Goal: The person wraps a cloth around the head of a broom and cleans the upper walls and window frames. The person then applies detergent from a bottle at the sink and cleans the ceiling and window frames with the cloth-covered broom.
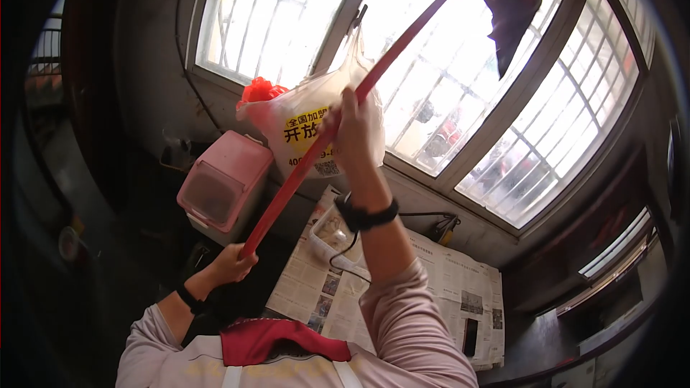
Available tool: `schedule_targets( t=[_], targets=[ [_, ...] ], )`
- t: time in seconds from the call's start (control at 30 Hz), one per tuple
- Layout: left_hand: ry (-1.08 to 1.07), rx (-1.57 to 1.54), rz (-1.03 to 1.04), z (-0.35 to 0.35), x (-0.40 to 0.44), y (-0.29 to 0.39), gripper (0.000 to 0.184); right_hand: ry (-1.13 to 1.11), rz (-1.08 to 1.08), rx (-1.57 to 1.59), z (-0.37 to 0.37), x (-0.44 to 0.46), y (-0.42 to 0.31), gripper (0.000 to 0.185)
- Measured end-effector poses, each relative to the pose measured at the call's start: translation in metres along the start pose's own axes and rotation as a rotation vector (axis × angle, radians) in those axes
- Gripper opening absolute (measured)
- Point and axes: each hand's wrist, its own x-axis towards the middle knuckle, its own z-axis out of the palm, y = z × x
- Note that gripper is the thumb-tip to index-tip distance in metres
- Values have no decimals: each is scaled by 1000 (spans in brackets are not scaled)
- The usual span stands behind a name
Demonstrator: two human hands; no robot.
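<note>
A long red pole (295, 177) slants up across the view, with a dark, ragged, cloth-like head (507, 0) at its top end against the bright window. I cannot tell whether it is a mop or a broom with cloth over it. My left hand (231, 264) is closed around the pole's lower end. Higher up, my right hand (356, 129) wraps round the same pole, its arm raised. Just behind this hand hangs a white plastic bag (269, 118) with printed lettering, partly hidden by the hand and pole.
The barred window (431, 93) fills the upper part. Below the bag stands a pink-lidded bin (223, 179). Newspaper (445, 280) covers a table, with a clear plastic container (327, 233) and a dark phone-like object (470, 338) on it. A red bag (262, 91) shows beside the white one.
</note>
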Motion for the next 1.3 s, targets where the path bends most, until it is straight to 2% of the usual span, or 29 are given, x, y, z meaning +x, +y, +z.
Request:
schedule_targets(
  t=[0.1, 0.17, 0.33, 0.43, 0.47, 0.5, 0.53, 0.57, 0.63, 0.67, 0.73, 0.87, 0.93, 1.07, 1.13, 1.17, 1.3],
  targets=[
    [42, 97, -115, -14, -32, -51, 22, 56, 64, 45, 9, -61, 28, 19],
    [70, 258, -72, -25, -58, -82, 21, 47, 79, 110, 8, -94, 60, 19],
    [-3, 261, -382, -42, -125, -140, 16, 80, 214, 210, 8, -165, 123, 16],
    [-115, 329, -326, -37, -153, -176, 11, 93, 264, 184, 0, -193, 159, 17],
    [-124, 315, -304, -46, -167, -243, 16, 102, 335, 163, -2, -200, 169, 17],
    [-62, 198, -371, -29, -175, -231, 24, 112, 405, 141, -4, -202, 174, 18],
    [-65, 198, -367, -35, -172, -257, 24, 112, 401, 138, -6, -199, 176, 18],
    [-91, 359, -335, -48, -168, -309, 26, 103, 417, 127, -7, -196, 178, 19],
    [-77, 464, -215, -54, -161, -360, 30, 88, 432, 114, -8, -190, 179, 19],
    [-89, 442, -262, -50, -159, -340, 30, 90, 430, 101, -11, -186, 179, 20],
    [-109, 403, -355, -21, -147, -221, 31, 92, 429, 89, -14, -178, 174, 20],
    [-87, 265, -350, -3, -125, -209, 30, 124, 406, 18, -16, -156, 154, 21],
    [-44, 226, -166, 13, -104, -155, 31, 96, 360, -9, -17, -134, 138, 21],
    [-46, 82, -270, 21, -66, -107, 31, 87, 298, -45, -13, -85, 104, 20],
    [-72, -196, -345, 22, -47, -79, 32, 67, 232, -91, -10, -60, 84, 19],
    [-69, -194, -338, 24, -38, -67, 32, 61, 227, -90, -9, -48, 74, 19],
    [-95, -268, -154, 27, -4, -19, 35, 35, 132, -171, -7, 6, 33, 19]
  ],
)
